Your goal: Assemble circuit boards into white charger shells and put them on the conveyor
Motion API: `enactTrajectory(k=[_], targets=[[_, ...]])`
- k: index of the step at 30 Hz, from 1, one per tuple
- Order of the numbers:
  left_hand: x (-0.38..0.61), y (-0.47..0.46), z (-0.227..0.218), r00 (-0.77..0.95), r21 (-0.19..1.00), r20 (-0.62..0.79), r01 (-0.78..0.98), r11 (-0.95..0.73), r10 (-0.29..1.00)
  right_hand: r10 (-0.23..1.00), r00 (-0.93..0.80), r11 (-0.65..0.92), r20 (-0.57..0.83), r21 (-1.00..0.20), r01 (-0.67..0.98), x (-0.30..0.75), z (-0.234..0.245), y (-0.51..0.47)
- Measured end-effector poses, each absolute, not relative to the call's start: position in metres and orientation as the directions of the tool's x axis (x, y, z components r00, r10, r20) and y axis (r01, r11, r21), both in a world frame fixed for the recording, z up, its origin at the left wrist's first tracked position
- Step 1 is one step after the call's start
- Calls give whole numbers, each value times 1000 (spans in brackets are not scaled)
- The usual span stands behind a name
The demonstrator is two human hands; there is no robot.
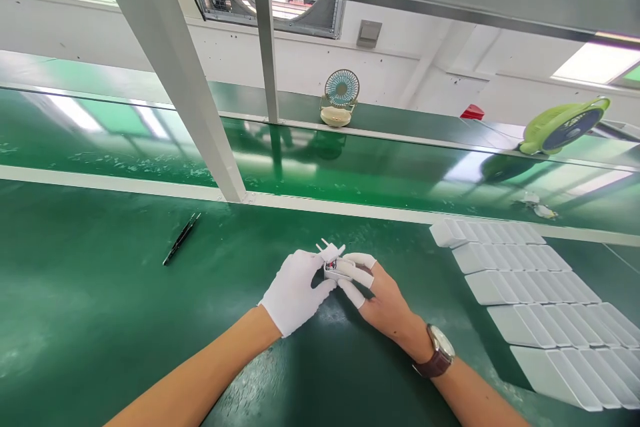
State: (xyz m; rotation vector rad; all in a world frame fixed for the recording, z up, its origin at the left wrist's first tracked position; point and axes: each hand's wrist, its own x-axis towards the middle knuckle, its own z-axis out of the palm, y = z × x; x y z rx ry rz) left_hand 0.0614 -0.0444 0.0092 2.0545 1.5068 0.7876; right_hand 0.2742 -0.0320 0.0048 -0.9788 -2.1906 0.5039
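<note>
A small white plastic plug part point(334, 264) with two metal prongs pointing up sits between both hands over the green bench point(100, 320). My left hand point(296, 290), in a white glove, pinches its left side. My right hand point(373, 293), bare but with white finger cots on the fingertips and a brown watch on the wrist, grips its right side. The underside of the part is hidden by the fingers.
Black tweezers point(181, 238) lie on the bench to the left. Rows of white plastic housings point(530, 293) are stacked at the right. A slanted metal post point(200, 113) stands ahead, with a green conveyor point(350, 167) behind it. Two small fans, one point(341, 97) and another point(565, 125), stand beyond.
</note>
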Motion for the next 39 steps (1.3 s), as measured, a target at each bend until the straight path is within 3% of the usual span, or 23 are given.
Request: enactTrajectory(k=[10,18,23,28,33,36,39], targets=[[62,-40,14,229,660,98,713,-235,969,717,-600,693,355,-461,555,281,-8,-31],[62,-42,15,235,669,103,703,-242,966,703,-562,709,435,-491,506,276,-2,-29],[61,-45,10,138,694,130,695,-190,982,705,-396,702,588,-498,510,276,6,-28],[64,-43,13,149,679,48,720,-141,988,738,-527,675,422,-487,554,278,-1,-25],[65,-41,23,212,680,39,711,-181,977,761,-506,649,407,-503,571,279,-4,-26],[65,-42,21,223,675,43,712,-193,974,806,-460,587,374,-611,531,276,-2,-29],[68,-45,14,161,696,49,702,-150,986,906,-292,385,307,-883,267,270,-1,-32]])
